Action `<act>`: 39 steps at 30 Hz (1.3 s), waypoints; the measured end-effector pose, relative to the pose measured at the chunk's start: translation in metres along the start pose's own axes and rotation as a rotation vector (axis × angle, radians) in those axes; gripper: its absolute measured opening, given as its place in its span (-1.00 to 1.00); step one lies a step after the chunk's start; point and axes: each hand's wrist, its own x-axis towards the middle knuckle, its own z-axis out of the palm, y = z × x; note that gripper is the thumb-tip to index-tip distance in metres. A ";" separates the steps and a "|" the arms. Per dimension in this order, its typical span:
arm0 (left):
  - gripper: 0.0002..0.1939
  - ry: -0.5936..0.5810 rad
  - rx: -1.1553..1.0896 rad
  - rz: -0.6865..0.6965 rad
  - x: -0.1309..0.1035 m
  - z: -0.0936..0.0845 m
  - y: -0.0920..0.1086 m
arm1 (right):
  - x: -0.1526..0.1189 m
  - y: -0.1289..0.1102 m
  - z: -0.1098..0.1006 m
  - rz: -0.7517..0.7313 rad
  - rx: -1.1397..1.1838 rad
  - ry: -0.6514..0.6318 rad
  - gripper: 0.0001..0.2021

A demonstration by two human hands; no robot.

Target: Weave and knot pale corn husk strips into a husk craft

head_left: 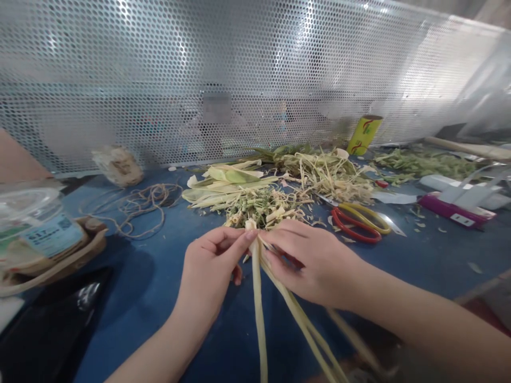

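Pale green-yellow husk strips [258, 308] hang down from between my two hands toward the bottom of the view. My left hand [215, 258] pinches their upper end between thumb and fingers. Close beside it on the right, my right hand [307, 255] has its fingers closed on the strips too, and its fingertips nearly touch my left thumb. Just beyond the hands lies a heap of husk scraps [259, 205], with broader husk leaves [227, 181] behind it. Red-handled scissors [355, 226] and a yellow-handled pair [371, 215] lie to the right.
Loose twine [147, 205] lies on the blue table [136, 287] at left, near a plastic tub [48, 229] in a basket and a black glossy object [56, 314]. A yellow-green can [364, 135] stands by the perforated metal panel [247, 64]. A purple power strip [455, 211] sits right.
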 end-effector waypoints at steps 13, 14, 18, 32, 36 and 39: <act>-0.74 -0.212 -0.158 -0.061 -0.004 0.001 0.000 | 0.013 0.020 -0.002 0.549 1.184 -0.246 -0.68; -0.74 -0.221 -0.159 -0.065 -0.004 0.001 0.000 | 0.014 0.021 -0.001 0.553 1.186 -0.250 -0.66; -0.74 -0.215 -0.198 -0.108 -0.005 0.003 0.004 | 0.016 0.023 0.003 0.538 1.259 -0.284 -0.69; -0.53 -0.274 -0.495 -0.189 -0.006 0.010 0.003 | 0.016 0.024 0.011 0.512 1.756 -0.329 -0.87; -0.54 -0.375 -0.537 -0.213 -0.002 0.011 -0.001 | 0.016 0.024 0.012 0.422 1.701 -0.336 -0.83; -0.54 -0.409 -0.534 -0.246 -0.002 0.014 -0.005 | 0.016 0.025 0.012 0.432 1.550 -0.289 -0.77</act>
